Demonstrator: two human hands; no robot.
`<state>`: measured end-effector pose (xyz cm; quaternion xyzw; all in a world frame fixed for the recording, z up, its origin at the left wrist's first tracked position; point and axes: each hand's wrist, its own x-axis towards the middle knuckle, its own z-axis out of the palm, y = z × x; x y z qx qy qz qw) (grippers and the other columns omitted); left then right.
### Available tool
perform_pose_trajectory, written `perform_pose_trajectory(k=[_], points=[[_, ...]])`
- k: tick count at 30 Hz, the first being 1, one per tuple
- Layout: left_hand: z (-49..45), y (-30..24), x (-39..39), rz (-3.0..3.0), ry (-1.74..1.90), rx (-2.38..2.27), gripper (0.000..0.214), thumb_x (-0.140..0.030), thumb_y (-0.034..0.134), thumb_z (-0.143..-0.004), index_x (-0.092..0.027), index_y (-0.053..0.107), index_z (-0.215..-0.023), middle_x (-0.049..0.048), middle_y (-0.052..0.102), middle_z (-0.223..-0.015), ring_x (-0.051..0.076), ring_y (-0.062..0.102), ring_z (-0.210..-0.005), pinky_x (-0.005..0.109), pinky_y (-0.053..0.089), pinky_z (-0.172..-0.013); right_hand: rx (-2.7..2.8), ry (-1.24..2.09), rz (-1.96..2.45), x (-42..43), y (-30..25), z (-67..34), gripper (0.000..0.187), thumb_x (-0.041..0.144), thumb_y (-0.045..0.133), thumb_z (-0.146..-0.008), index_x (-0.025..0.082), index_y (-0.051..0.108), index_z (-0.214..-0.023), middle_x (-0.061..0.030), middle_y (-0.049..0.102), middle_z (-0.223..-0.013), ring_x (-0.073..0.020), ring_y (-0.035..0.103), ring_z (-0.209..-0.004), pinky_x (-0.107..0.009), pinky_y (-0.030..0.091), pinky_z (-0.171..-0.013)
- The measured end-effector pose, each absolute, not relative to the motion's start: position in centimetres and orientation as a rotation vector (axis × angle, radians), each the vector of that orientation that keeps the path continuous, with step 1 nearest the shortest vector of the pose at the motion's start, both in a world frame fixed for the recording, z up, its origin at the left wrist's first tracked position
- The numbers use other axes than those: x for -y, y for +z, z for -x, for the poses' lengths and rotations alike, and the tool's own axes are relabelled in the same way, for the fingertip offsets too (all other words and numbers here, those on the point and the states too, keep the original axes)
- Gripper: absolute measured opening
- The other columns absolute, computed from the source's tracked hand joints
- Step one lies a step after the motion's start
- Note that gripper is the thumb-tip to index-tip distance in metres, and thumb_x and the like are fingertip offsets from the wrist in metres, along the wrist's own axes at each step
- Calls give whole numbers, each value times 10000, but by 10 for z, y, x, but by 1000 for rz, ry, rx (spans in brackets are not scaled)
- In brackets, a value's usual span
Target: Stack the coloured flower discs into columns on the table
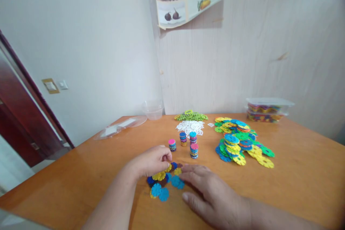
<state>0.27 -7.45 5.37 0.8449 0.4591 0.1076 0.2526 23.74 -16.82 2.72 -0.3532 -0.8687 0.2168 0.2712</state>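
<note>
Small flower-shaped plastic discs lie in a loose heap between my hands, among them a light blue disc (164, 194) and another yellow disc (159, 176). On the far left side of this heap, my left hand (153, 160) has its fingers curled in a pinch at a small yellow flower disc (168, 168), partly hidden under the thumb. My right hand (207, 192) is open, palm down, with fingertips beside the light blue discs (176, 182) at the heap's right edge. Just beyond stand several short disc stacks, including a pink-topped stack (194, 151) and a blue-topped stack (183, 138).
A pile of larger flower discs (239, 142) spreads at the right. Farther back are white plastic pieces (190, 127), green pieces (191, 116) and an empty clear tub (153, 110). Clear lids (121, 126) lie at left; filled lidded boxes (268, 109) stand back right on the wooden table (296, 172).
</note>
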Motion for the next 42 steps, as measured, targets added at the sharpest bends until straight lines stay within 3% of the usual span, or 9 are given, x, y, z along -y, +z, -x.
perform_pose_trajectory(k=[3, 6, 11, 16, 20, 25, 34, 42], points=[[-10, 58, 80, -2314, 283, -1219, 177, -236, 549, -723, -199, 649, -865, 19, 600, -870, 145, 576, -748, 233, 447, -635, 2117, 589, 1087, 164, 18, -238, 203, 229, 478, -904, 205, 656, -999, -62, 657, -976, -175, 605, -918, -302, 482, -816], [-17, 61, 87, -2315, 227, -1181, 239, -219, 558, -709, -221, 664, -923, 21, 585, -953, 141, 584, -771, 234, 465, -655, 2036, 620, 1105, 162, 14, -240, 134, 199, 500, -880, 199, 632, -896, -33, 625, -867, -150, 591, -816, -267, 470, -735], [-20, 57, 91, -2354, 189, -1125, 311, -207, 583, -704, -277, 691, -988, 20, 555, -996, 162, 578, -866, 257, 476, -749, 2016, 655, 1102, 162, 13, -239, 128, 176, 517, -854, 200, 639, -886, -25, 614, -865, -139, 589, -812, -251, 459, -733], [-20, 53, 89, -2306, 269, -1132, 204, -239, 598, -727, -258, 670, -917, 20, 556, -999, 173, 569, -892, 272, 470, -782, 1986, 676, 1122, 161, 12, -238, 143, 172, 519, -846, 199, 655, -884, -26, 619, -862, -140, 590, -821, -242, 458, -734], [-23, 54, 90, -2311, 314, -1193, 137, -255, 637, -701, -218, 625, -832, 14, 565, -941, 165, 544, -853, 249, 446, -716, 1966, 700, 1142, 161, 14, -237, 136, 170, 528, -837, 194, 657, -872, -27, 629, -868, -140, 595, -817, -240, 460, -736], [-26, 57, 88, -2057, 313, -1230, 199, -376, 609, -757, -188, 554, -795, -15, 552, -722, 125, 495, -651, 221, 373, -575, 1961, 693, 1148, 161, 14, -237, 150, 180, 516, -845, 198, 662, -876, -24, 633, -866, -140, 595, -822, -238, 454, -741], [-15, 49, 56, -1706, 1040, -1419, 269, -420, 617, -729, -169, 564, -809, 5, 584, -771, 150, 516, -751, 259, 401, -711, 1972, 681, 1138, 158, 11, -237, 155, 178, 513, -842, 204, 664, -858, -18, 638, -858, -137, 595, -816, -231, 443, -738], [-14, 40, 44, -1577, 1084, -1519, 262, -421, 592, -703, -174, 585, -788, 13, 621, -761, 139, 516, -700, 246, 388, -667, 1983, 647, 1150, 156, 10, -236, 166, 192, 499, -847, 206, 664, -851, -20, 641, -842, -144, 592, -812, -233, 438, -732]])
